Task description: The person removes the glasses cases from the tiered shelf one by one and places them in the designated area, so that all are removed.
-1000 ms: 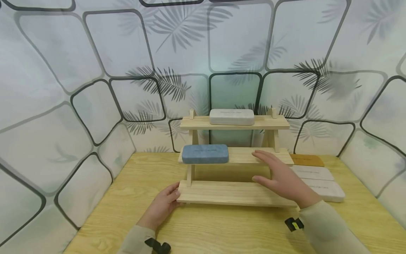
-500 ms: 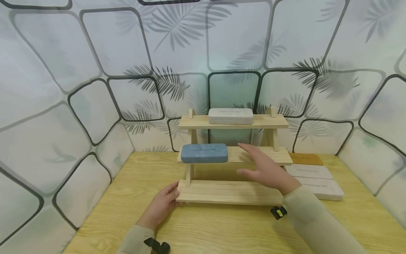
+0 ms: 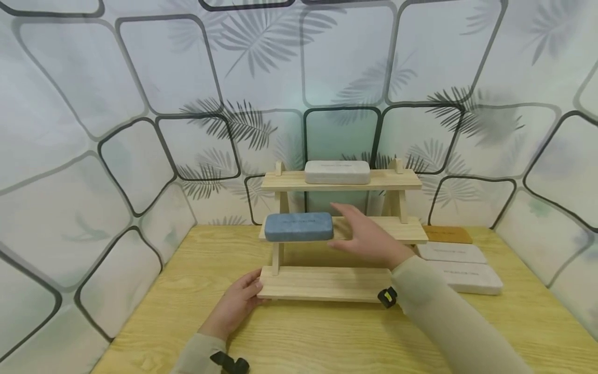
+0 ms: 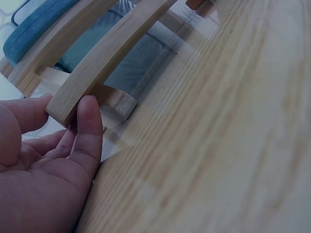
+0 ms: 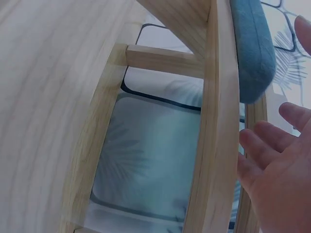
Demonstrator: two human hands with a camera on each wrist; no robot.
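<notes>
A three-tier wooden display stand (image 3: 322,283) stands on the table. My left hand (image 3: 235,306) grips the left end of its bottom board, thumb and finger pinching the wood in the left wrist view. On the middle tier's left half lies a blue glasses case (image 3: 299,227). My right hand (image 3: 366,236) is spread at the case's right end, thumb and fingers apart, with nothing held. The right wrist view shows its fingertips (image 5: 248,138) beside the middle board, just below the blue case (image 5: 252,53). A white glasses case (image 3: 337,172) rests on the top tier.
Right of the stand, two pale cases (image 3: 469,277) and an orange-brown case (image 3: 448,235) lie in a row on the wood-grain table (image 3: 299,337). A patterned curtain (image 3: 261,57) closes off the back and sides.
My right hand has moved left along the middle tier, up to the blue case's right end. My left hand has kept its grip on the bottom board.
</notes>
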